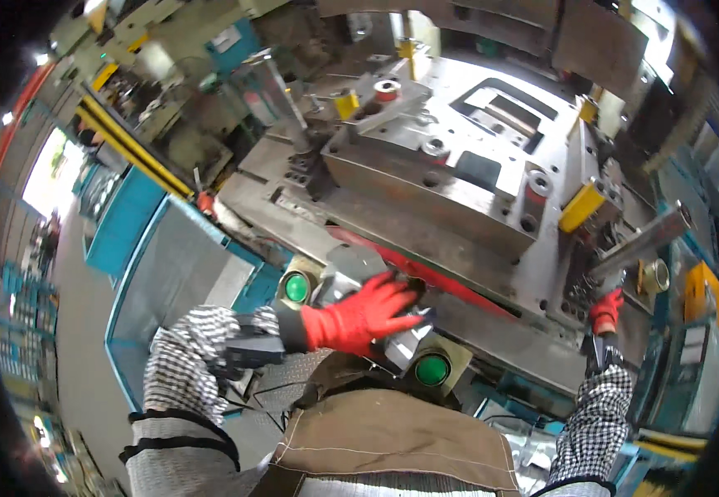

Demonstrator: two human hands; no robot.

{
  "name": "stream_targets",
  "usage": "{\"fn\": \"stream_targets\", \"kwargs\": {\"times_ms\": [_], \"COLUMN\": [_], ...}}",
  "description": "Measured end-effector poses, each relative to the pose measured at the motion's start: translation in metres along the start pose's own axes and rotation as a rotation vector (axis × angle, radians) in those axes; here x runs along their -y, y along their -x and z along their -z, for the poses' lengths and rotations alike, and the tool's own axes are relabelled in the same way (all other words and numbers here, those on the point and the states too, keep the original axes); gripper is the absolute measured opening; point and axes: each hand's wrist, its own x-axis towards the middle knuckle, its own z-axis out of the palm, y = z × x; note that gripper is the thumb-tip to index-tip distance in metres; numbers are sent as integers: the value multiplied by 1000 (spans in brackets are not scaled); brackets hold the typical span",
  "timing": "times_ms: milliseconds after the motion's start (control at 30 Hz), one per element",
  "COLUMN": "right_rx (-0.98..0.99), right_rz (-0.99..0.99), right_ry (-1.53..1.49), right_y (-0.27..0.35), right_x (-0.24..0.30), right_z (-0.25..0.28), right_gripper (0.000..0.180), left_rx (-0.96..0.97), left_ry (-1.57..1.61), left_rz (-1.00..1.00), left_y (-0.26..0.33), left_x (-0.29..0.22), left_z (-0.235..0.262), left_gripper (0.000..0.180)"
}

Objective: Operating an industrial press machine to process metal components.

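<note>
My left hand (364, 316), in a red glove, is spread with its fingers stretched to the right over a shiny grey metal piece (354, 263). The palm hides much of that piece, and its exact kind is not clear. Green push buttons flank it: one green button (296, 288) left of the hand, another green button (432, 370) below its fingertips. Farther right, my right hand (605, 313), also red-gloved, is at the press bed's right end, below a slanted metal bar (641, 240). Its fingers look curled; what they hold, if anything, I cannot make out.
Ahead stands a heavy steel die (426, 186) with round guide bushings and yellow blocks (581, 207). A red strip (451, 286) runs along its front. To the left is a blue-framed chute (181, 273); a yellow box (702, 296) is at the far right.
</note>
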Motion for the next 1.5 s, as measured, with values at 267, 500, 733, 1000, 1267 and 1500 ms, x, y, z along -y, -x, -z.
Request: {"fn": "stream_targets", "kwargs": {"times_ms": [267,500,733,1000,1267,1500], "right_rx": [-115,18,-80,626,341,410], "right_rz": [88,24,239,310,435,649], "right_ry": [81,29,-423,-971,-1283,-896], "right_y": [6,30,75,254,232,333], "right_x": [19,59,-51,42,284,342], "right_z": [-2,54,135,314,330,203], "right_gripper": [81,115,112,91,51,50], "left_rx": [-7,21,89,-58,-99,-324], "left_ry": [-93,-156,-170,67,5,84], "left_rz": [109,166,473,628,616,502], "left_y": [20,43,91,109,94,96], "left_x": [33,58,94,119,104,49], "left_z": [-118,-119,-71,-86,-74,-125], "left_gripper": [120,116,110,108,100,87]}}
